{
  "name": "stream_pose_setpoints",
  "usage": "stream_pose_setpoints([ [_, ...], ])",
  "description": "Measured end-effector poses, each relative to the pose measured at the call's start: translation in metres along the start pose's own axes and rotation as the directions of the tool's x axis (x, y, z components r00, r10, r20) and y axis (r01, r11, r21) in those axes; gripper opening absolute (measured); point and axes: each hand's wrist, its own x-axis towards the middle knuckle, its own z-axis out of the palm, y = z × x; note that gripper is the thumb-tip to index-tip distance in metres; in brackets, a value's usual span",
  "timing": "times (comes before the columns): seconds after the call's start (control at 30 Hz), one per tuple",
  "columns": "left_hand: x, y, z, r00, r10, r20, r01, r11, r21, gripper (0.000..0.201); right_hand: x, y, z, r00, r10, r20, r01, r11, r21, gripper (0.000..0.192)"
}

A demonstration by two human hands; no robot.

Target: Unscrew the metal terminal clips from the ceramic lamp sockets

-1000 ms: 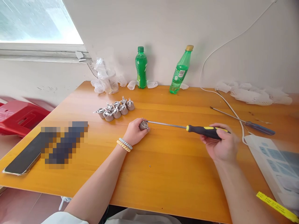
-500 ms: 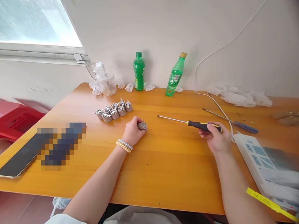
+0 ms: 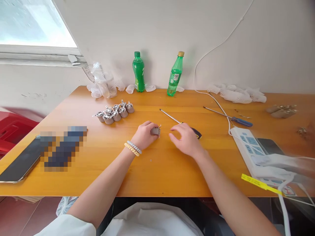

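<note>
My left hand point(image 3: 147, 135) is closed around a small grey-brown cylinder point(image 3: 155, 131) with metal bits at its right end, held on its side just over the table. To its right is my right hand point(image 3: 185, 139), thumb and fingers apart and nothing between them, a short way from that metal end. Partly hidden behind my right hand lies a black-and-yellow screwdriver point(image 3: 197, 132), its shaft pointing to the far left. Several similar cylinders topped with metal strips point(image 3: 115, 113) stand grouped beyond my left hand.
Two green bottles point(image 3: 139, 73) stand by the wall. A blue-handled screwdriver point(image 3: 241, 122), a white power strip point(image 3: 246, 154) with cables, and more cylinders point(image 3: 282, 111) are to the right. A dark phone point(image 3: 21, 164) lies left. A tiny part point(image 3: 151, 160) sits near the front.
My right hand has let go of the screwdriver, which now lies on the table, and has moved left towards the cylinder. My left hand still holds the cylinder. The view has shifted slightly.
</note>
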Motion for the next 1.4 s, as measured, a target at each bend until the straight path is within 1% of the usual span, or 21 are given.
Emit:
stream_pose_setpoints([
  [0.1,-0.006,0.001,0.006,1.000,0.025,0.005,-0.025,1.000,0.009,0.028,0.006,-0.027,0.021,0.996,0.055,0.066,-0.062,0.993,0.099,0.017],
  [0.23,-0.014,0.002,0.008,1.000,0.014,-0.017,-0.014,1.000,0.009,0.026,0.010,-0.033,0.038,0.985,0.124,0.122,-0.147,0.969,0.200,0.019],
  [0.3,-0.016,0.001,0.007,1.000,-0.003,0.001,0.003,1.000,0.028,0.024,0.012,-0.030,0.037,0.983,0.130,0.132,-0.155,0.968,0.197,0.018],
  [0.43,-0.014,-0.005,0.002,0.991,0.002,0.136,-0.020,0.990,0.136,0.029,0.014,-0.008,0.020,0.983,0.114,0.144,-0.129,0.987,0.100,0.016],
  [0.53,-0.014,-0.006,-0.001,0.974,0.034,0.224,-0.081,0.976,0.204,0.036,0.011,0.018,0.008,0.995,0.102,-0.019,-0.103,0.991,-0.082,0.016],
  [0.63,-0.030,-0.005,-0.019,0.983,0.045,0.179,-0.088,0.967,0.241,0.053,0.002,0.036,0.007,0.994,0.028,-0.105,-0.052,0.970,-0.238,0.019],
  [0.67,-0.041,-0.006,-0.032,0.991,0.042,0.127,-0.073,0.965,0.250,0.059,-0.001,0.039,0.009,0.994,0.009,-0.110,-0.037,0.966,-0.255,0.020],
  [0.73,-0.074,-0.015,-0.067,0.999,0.003,-0.045,0.011,0.948,0.318,0.058,-0.007,0.042,0.014,0.995,0.006,-0.099,-0.031,0.967,-0.253,0.020],
  [0.77,-0.094,-0.023,-0.088,0.984,-0.039,-0.172,0.104,0.917,0.385,0.055,-0.009,0.042,0.016,0.996,0.015,-0.087,-0.035,0.971,-0.238,0.020],
  [0.8,-0.115,-0.033,-0.111,0.940,-0.098,-0.327,0.248,0.854,0.458,0.053,-0.011,0.042,0.017,0.997,0.029,-0.070,-0.044,0.974,-0.221,0.019],
  [0.83,-0.137,-0.045,-0.133,0.855,-0.160,-0.493,0.428,0.754,0.498,0.054,-0.011,0.042,0.019,0.998,0.044,-0.050,-0.053,0.977,-0.204,0.019],
  [0.87,-0.158,-0.059,-0.154,0.759,-0.227,-0.611,0.593,0.629,0.503,0.058,-0.011,0.042,0.019,0.998,0.059,-0.029,-0.064,0.980,-0.190,0.018],
  [0.9,-0.177,-0.072,-0.173,0.674,-0.301,-0.674,0.712,0.509,0.484,0.062,-0.011,0.042,0.020,0.997,0.071,-0.007,-0.071,0.981,-0.178,0.017],
  [0.93,-0.194,-0.084,-0.188,0.624,-0.401,-0.671,0.776,0.418,0.471,0.065,-0.011,0.043,0.020,0.997,0.080,0.013,-0.076,0.983,-0.168,0.017],
  [0.97,-0.209,-0.095,-0.199,0.611,-0.506,-0.609,0.791,0.374,0.484,0.063,-0.010,0.044,0.020,0.996,0.086,0.030,-0.080,0.984,-0.158,0.016],
  [1.0,-0.221,-0.103,-0.208,0.626,-0.616,-0.477,0.767,0.380,0.516,0.060,-0.009,0.045,0.020,0.995,0.093,0.039,-0.086,0.985,-0.148,0.016],
  [1.03,-0.230,-0.110,-0.213,0.621,-0.656,-0.429,0.762,0.377,0.526,0.057,-0.009,0.046,0.020,0.994,0.099,0.046,-0.092,0.986,-0.137,0.015],
  [1.13,-0.243,-0.118,-0.220,0.610,-0.622,-0.491,0.784,0.384,0.489,0.054,-0.009,0.049,0.019,0.991,0.121,0.058,-0.114,0.988,-0.106,0.015],
  [1.27,-0.247,-0.119,-0.223,0.511,-0.664,-0.545,0.857,0.345,0.383,0.052,-0.010,0.052,0.018,0.989,0.135,0.060,-0.131,0.989,-0.070,0.015],
  [1.3,-0.248,-0.120,-0.224,0.501,-0.665,-0.554,0.863,0.339,0.373,0.053,-0.010,0.053,0.018,0.989,0.134,0.058,-0.130,0.989,-0.065,0.015],
  [1.4,-0.254,-0.121,-0.228,0.508,-0.679,-0.530,0.858,0.344,0.382,0.052,-0.011,0.056,0.018,0.991,0.124,0.049,-0.121,0.991,-0.058,0.014],
])
